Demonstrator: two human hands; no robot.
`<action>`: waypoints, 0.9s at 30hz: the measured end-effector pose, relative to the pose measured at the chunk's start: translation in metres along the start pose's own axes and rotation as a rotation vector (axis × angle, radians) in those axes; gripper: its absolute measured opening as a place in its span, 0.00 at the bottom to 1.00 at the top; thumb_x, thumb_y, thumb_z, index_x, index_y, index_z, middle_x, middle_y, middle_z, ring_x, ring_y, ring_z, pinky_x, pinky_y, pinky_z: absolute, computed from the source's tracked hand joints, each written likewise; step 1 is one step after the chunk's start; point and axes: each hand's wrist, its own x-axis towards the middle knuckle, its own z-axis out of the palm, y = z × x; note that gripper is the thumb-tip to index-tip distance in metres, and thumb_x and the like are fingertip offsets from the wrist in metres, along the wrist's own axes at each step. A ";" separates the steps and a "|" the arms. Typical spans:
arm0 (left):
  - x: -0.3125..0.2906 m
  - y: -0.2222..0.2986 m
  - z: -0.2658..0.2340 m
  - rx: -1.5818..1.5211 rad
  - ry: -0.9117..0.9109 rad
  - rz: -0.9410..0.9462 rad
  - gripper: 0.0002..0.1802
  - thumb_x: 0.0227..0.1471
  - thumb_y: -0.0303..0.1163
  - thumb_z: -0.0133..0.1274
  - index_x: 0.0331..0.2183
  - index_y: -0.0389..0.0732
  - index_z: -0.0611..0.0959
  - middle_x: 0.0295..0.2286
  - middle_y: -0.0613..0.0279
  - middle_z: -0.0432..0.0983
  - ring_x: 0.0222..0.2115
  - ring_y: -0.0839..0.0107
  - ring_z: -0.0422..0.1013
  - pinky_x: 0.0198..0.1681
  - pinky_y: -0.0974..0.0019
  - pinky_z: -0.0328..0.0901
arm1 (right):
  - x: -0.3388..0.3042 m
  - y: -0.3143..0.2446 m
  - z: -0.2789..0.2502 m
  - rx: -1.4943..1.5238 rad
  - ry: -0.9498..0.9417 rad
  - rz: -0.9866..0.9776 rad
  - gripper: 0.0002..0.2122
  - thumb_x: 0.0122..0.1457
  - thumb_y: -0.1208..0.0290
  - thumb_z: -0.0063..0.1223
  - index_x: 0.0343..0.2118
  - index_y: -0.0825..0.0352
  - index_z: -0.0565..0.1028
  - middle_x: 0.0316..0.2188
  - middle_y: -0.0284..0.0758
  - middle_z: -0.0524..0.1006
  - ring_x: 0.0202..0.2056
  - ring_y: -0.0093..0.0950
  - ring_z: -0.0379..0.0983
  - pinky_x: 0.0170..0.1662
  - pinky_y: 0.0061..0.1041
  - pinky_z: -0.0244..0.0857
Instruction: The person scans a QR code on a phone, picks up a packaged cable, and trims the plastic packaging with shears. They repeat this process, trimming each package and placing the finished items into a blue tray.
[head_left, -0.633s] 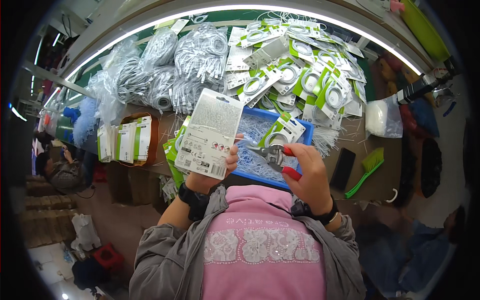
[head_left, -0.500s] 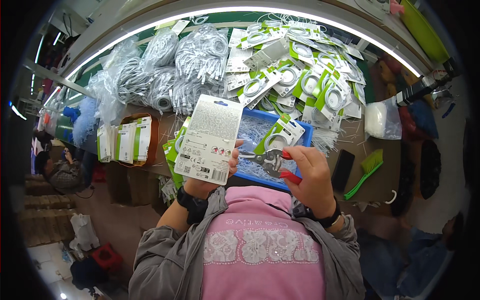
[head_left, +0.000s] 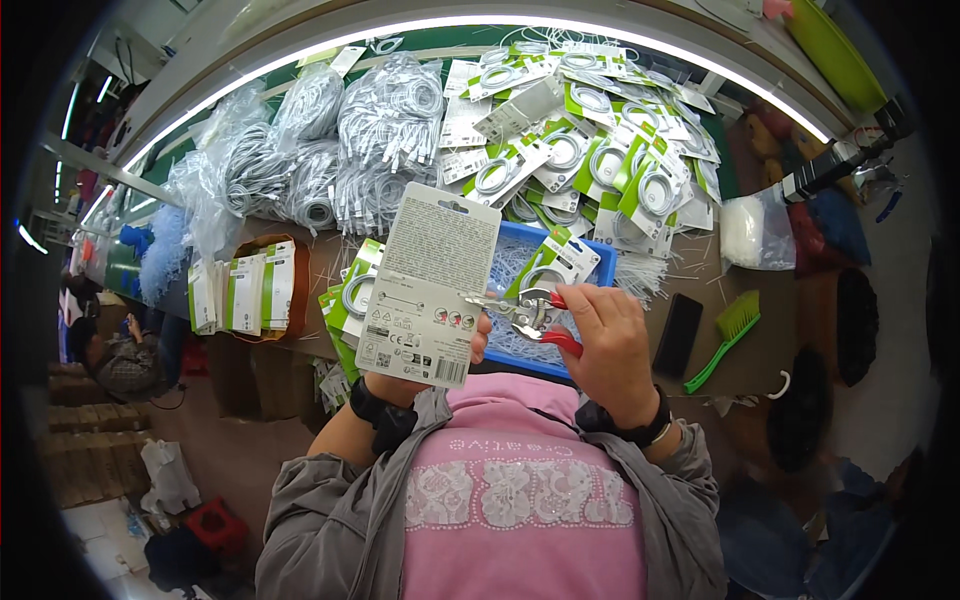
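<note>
My left hand (head_left: 478,337) holds up a flat white retail card pack (head_left: 428,288), back side facing me, over the near edge of the table. My right hand (head_left: 608,345) grips red-handled cutting pliers (head_left: 530,312). The pliers' metal jaws touch the right edge of the card pack. Behind both hands lies a blue tray (head_left: 592,262) with thin white plastic ties and one green-and-white cable pack (head_left: 553,264) inside.
A heap of green-and-white cable packs (head_left: 590,160) fills the far right of the table. Bagged grey cable coils (head_left: 330,150) pile up far left. Upright packs (head_left: 245,295) stand at left. A green brush (head_left: 725,338), a black phone (head_left: 679,334) and a clear bag (head_left: 756,230) lie at right.
My right hand brought the pliers left and up until the jaws met the card pack's edge. The card pack in my left hand tilted slightly.
</note>
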 end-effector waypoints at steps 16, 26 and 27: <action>0.005 -0.004 -0.010 -0.080 -0.038 -0.092 0.41 0.55 0.57 0.39 0.55 0.28 0.61 0.41 0.40 0.70 0.36 0.54 0.73 0.39 0.62 0.72 | 0.018 -0.006 0.003 0.071 0.067 -0.002 0.25 0.38 0.77 0.62 0.45 0.64 0.71 0.37 0.38 0.72 0.39 0.38 0.68 0.43 0.35 0.60; 0.008 -0.006 -0.006 -0.051 -0.021 -0.216 0.38 0.56 0.57 0.39 0.53 0.33 0.65 0.41 0.40 0.70 0.37 0.53 0.73 0.38 0.63 0.72 | 0.025 -0.013 0.014 0.069 0.065 -0.063 0.26 0.37 0.76 0.63 0.45 0.65 0.71 0.38 0.37 0.72 0.39 0.38 0.67 0.43 0.35 0.60; 0.009 -0.007 -0.009 -0.061 -0.036 -0.222 0.38 0.56 0.58 0.38 0.53 0.33 0.65 0.41 0.40 0.70 0.37 0.53 0.73 0.38 0.62 0.72 | 0.025 -0.013 0.015 0.062 0.070 -0.066 0.26 0.38 0.75 0.63 0.45 0.65 0.71 0.38 0.38 0.72 0.39 0.38 0.67 0.43 0.35 0.60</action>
